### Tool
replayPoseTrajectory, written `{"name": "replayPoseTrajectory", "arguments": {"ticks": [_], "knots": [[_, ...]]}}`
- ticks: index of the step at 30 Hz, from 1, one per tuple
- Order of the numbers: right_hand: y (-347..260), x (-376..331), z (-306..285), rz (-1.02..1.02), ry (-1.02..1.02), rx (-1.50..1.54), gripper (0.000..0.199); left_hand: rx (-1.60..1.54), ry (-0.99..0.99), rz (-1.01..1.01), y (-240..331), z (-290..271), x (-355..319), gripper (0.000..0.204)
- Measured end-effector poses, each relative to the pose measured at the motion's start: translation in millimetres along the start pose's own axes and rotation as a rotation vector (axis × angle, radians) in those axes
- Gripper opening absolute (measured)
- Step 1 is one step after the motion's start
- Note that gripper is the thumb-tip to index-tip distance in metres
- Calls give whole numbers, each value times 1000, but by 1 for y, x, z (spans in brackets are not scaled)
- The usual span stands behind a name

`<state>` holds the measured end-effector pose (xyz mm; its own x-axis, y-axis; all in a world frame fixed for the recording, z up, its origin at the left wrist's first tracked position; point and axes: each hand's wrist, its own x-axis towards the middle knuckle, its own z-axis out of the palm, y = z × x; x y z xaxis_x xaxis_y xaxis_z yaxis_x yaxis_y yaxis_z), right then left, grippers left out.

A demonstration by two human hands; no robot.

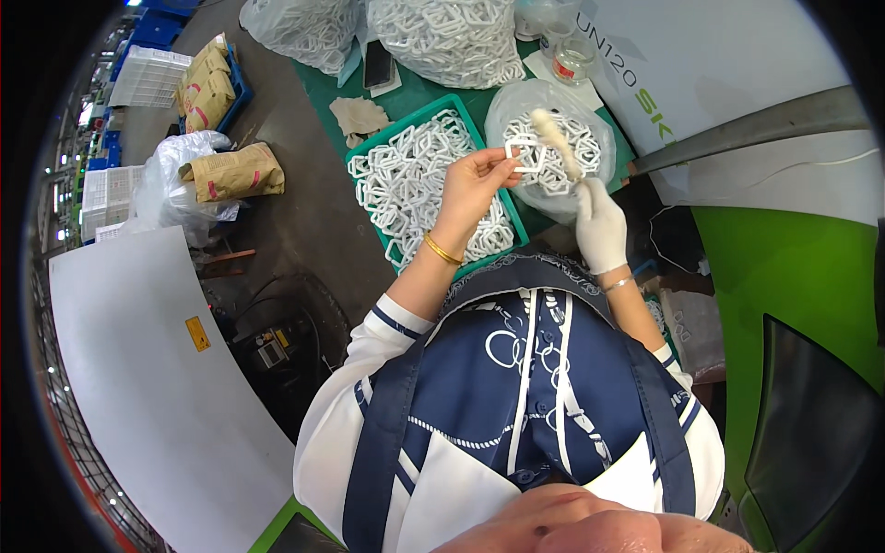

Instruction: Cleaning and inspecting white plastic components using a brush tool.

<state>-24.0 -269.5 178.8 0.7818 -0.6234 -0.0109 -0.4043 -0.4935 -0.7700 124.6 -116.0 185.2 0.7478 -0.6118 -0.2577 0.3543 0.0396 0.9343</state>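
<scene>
My left hand [475, 184], bare with a gold bangle at the wrist, pinches a white plastic frame piece [525, 155] by its edge. My right hand [599, 221] wears a white glove and grips a slim stick-shaped tool [556, 140] whose pale tip points up beside the piece. Both hands hover over a green tray [417, 117] filled with several white frame pieces and a clear plastic bag [502, 106] holding more of them.
Two big clear bags of white pieces [442, 37] sit at the back with a phone [378, 63] and a glass jar [572, 63]. Brown paper sacks [235, 173] lie on the floor at left. A green and white machine housing [784, 240] stands at right.
</scene>
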Motion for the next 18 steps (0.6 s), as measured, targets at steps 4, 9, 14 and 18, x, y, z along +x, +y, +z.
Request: {"name": "replayPoseTrajectory", "arguments": {"ticks": [4,9,14,18], "knots": [[-9,-5,-5,-46,-43,-134,20,-5,-16,-17,2,1,2,27],[-9,-10,-9,-79,35,-96,19,-30,5,-38,3,3,4,27],[4,5,-12,93,-14,-259,21,-2,0,-14,3,-1,5,27],[21,12,-21,106,52,-225,28,-12,5,22,11,-2,9,27]]}}
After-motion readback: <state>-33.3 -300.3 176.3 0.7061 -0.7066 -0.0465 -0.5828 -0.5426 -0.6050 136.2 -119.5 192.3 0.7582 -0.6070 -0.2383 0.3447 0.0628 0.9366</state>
